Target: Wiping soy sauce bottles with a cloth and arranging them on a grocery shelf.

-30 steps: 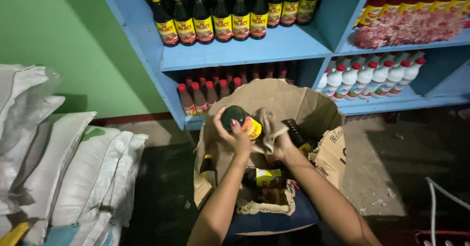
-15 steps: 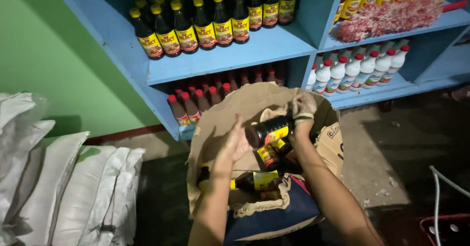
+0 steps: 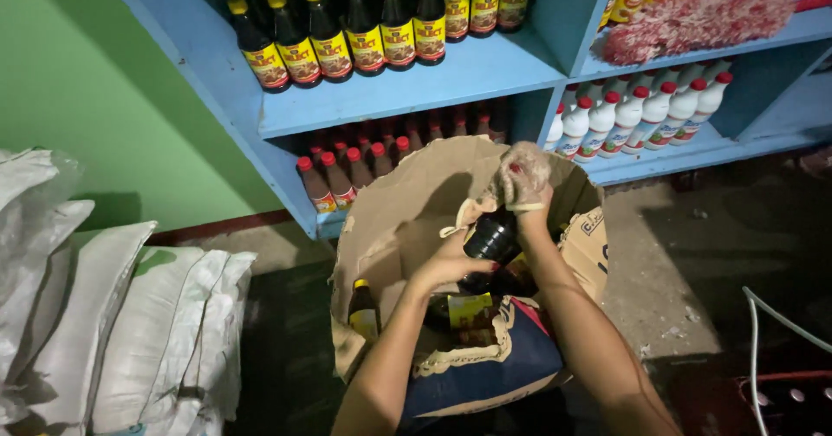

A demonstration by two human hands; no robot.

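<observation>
My left hand (image 3: 451, 263) grips a dark sauce bottle (image 3: 491, 238) from below, over an open cardboard box (image 3: 407, 202). My right hand (image 3: 522, 176) wears a thin plastic glove and presses a pale cloth (image 3: 472, 212) against the bottle's upper end. Inside the box stand more dark bottles with yellow caps (image 3: 364, 310). A blue and tan sack (image 3: 485, 371) lies against the box's near side.
Blue shelves (image 3: 416, 89) behind the box hold rows of dark yellow-capped bottles (image 3: 347, 42), small red-capped bottles (image 3: 347, 172) and white red-capped bottles (image 3: 641, 115). White woven sacks (image 3: 130, 315) are stacked at left against a green wall. A white hose (image 3: 763, 332) runs at right.
The bottle has been turned from lying sideways to more upright. My right hand moved up onto its top with the cloth, and my left hand shifted under it.
</observation>
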